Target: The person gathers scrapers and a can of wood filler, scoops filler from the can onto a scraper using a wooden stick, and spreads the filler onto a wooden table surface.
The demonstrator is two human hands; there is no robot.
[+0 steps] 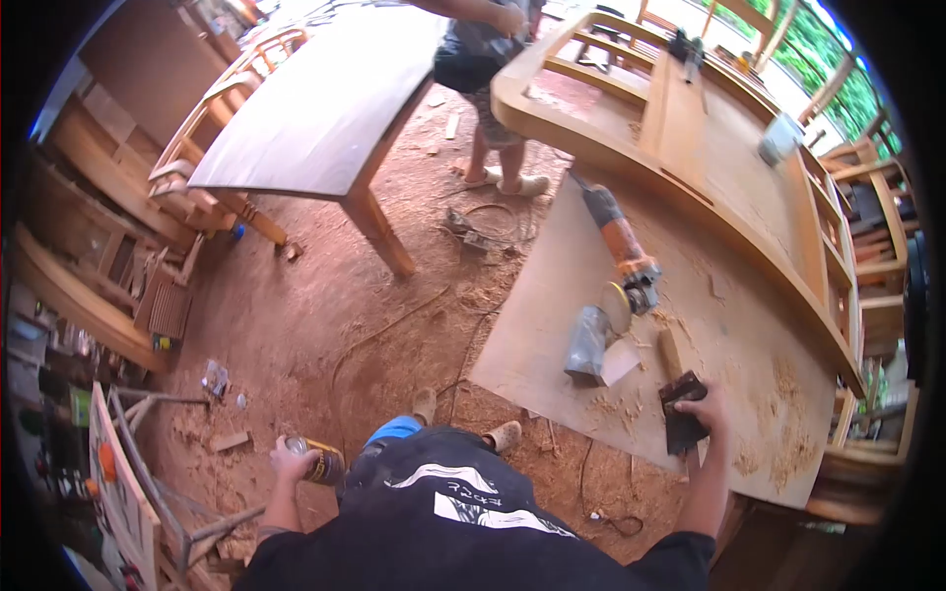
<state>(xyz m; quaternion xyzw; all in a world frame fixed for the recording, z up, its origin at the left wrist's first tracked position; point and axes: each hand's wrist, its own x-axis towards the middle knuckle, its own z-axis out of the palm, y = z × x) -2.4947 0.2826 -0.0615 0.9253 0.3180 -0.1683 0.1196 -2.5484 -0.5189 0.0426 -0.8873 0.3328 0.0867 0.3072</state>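
Observation:
My left hand (pixel 292 460) is closed around a dark can with yellow lettering (pixel 326 463), held low at my left side. On the right, my right hand (pixel 708 406) grips a dark, flat rectangular piece (pixel 682 429) at the edge of the plywood sheet (pixel 532 320); its exact kind is unclear. A short wooden block (pixel 675 353) lies just beyond that piece. Farther up the sheet rests an orange and black angle grinder (pixel 619 239) with a yellowish disc. Beside the disc are a greyish translucent container (pixel 587 343) and a pale flat scrap (pixel 621 361).
A large wooden frame (pixel 631 158) lies over the far side of the sheet. Across the floor stands a table (pixel 325 108), with another person (pixel 483 79) by its corner. Shavings and a cord (pixel 370 340) cover the reddish floor. Metal legs (pixel 168 492) stand at lower left.

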